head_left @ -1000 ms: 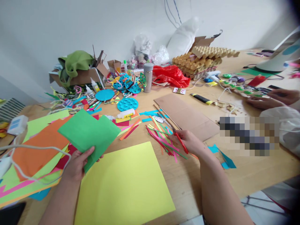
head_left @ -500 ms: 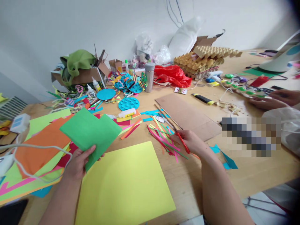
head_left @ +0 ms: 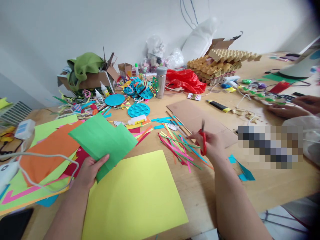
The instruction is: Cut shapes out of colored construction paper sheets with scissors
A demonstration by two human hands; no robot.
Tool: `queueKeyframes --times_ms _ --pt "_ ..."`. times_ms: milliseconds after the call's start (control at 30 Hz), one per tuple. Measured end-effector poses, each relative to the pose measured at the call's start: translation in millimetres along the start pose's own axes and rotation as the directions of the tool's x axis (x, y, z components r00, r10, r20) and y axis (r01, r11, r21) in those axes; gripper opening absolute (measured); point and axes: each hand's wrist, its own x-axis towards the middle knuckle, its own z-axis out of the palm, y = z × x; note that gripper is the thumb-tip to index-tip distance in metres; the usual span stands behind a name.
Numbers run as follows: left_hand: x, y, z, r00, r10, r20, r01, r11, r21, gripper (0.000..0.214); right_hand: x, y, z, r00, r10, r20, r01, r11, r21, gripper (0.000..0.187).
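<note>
My left hand (head_left: pixel 91 170) pinches the lower part of a green paper sheet (head_left: pixel 106 140) that has a notch cut into its top edge. Beneath it lies a large yellow paper sheet (head_left: pixel 137 196). Red-handled scissors (head_left: pixel 203 141) are in my right hand (head_left: pixel 210 143), with the blades pointing up and away. My right fingertips are close to a pile of coloured paper strips (head_left: pixel 178 150); whether they touch it I cannot tell. Behind that hand a brown cardboard sheet (head_left: pixel 197 120) lies flat.
Coloured paper sheets (head_left: pixel 50 146) and a white cable (head_left: pixel 45 155) lie at left. A glue bottle (head_left: pixel 137 120), a blue disc (head_left: pixel 138 110), a steel flask (head_left: pixel 161 83) and a utility knife (head_left: pixel 218 105) stand or lie farther back. Another person's hands (head_left: pixel 287 108) rest at right.
The scissors have swung from pointing left toward the strips to pointing upward in my right hand. My left hand with the green paper has shifted slightly right.
</note>
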Motion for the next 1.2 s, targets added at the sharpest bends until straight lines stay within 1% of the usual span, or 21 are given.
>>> queueKeyframes --times_ms 33,100,167,267,367,467,567,633,667,767,900,1000,1067,1200 --pt "0.8 -0.7 -0.7 1.0 0.007 -0.011 -0.007 1.0 -0.004 0.045 0.3 0.6 -0.7 0.995 0.021 -0.098 -0.013 0.997 0.082 0.047" --pt "2.0 -1.4 -1.2 1.0 0.023 -0.022 -0.023 1.0 -0.003 0.045 0.2 1.0 -1.6 0.962 0.061 -0.266 -0.004 0.977 0.212 0.044" --pt "2.3 -0.8 -0.3 0.999 0.031 -0.017 -0.031 0.999 0.007 0.043 -0.7 0.3 -1.6 0.931 0.052 -0.362 0.047 0.964 0.26 0.04" --pt "0.9 3.4 3.4 0.998 0.047 -0.048 -0.046 0.999 0.017 0.038 -3.5 -2.8 0.2 0.887 0.019 -0.461 0.135 0.945 0.299 0.034" --pt "-0.4 9.3 6.9 0.988 0.05 -0.149 -0.049 0.999 0.006 0.033 -6.0 -6.5 2.8 0.849 0.009 -0.528 0.196 0.922 0.333 0.032" --pt "1.0 12.9 6.8 0.971 0.037 -0.235 -0.051 0.997 -0.052 0.03 -5.5 -6.9 5.1 0.803 0.015 -0.596 0.245 0.902 0.354 0.03" --pt "4.2 13.7 3.5 0.965 0.052 -0.258 -0.078 0.993 -0.09 0.032 -2.6 -4.1 7.0 0.752 0.012 -0.659 0.308 0.877 0.368 0.03" --pt "5.9 13.9 1.4 0.964 0.07 -0.258 -0.099 0.99 -0.103 0.032 -1.6 -3.0 8.0 0.735 0.007 -0.678 0.336 0.865 0.373 0.029" --pt "6.4 14.2 0.6 0.96 0.082 -0.268 -0.116 0.987 -0.113 0.031 -1.9 -3.1 8.4 0.735 -0.004 -0.678 0.344 0.864 0.367 0.029" --pt "7.3 15.2 -0.3 0.942 0.107 -0.32 -0.159 0.977 -0.143 0.028 -5.4 -6.3 9.8 0.758 -0.054 -0.65 0.339 0.884 0.322 0.029" --pt "8.5 16.3 -0.3 0.917 0.109 -0.384 -0.176 0.974 -0.144 0.024 -11.0 -12.4 12.7 0.78 -0.099 -0.618 0.314 0.916 0.249 0.03" --pt "10.1 17.1 -1.3 0.887 0.119 -0.446 -0.207 0.966 -0.154 0.023 -12.5 -14.9 15.6 0.783 -0.103 -0.613 0.316 0.915 0.25 0.028" --pt "11.4 18.4 -3.5 0.864 0.118 -0.49 -0.227 0.959 -0.169 0.022 -12.3 -15.0 17.6 0.778 -0.103 -0.62 0.316 0.917 0.245 0.027" --pt "14.6 23.0 -14.4 0.803 0.092 -0.589 -0.267 0.939 -0.217 0.019 -12.4 -13.2 21.5 0.766 -0.106 -0.635 0.342 0.902 0.262 0.025"
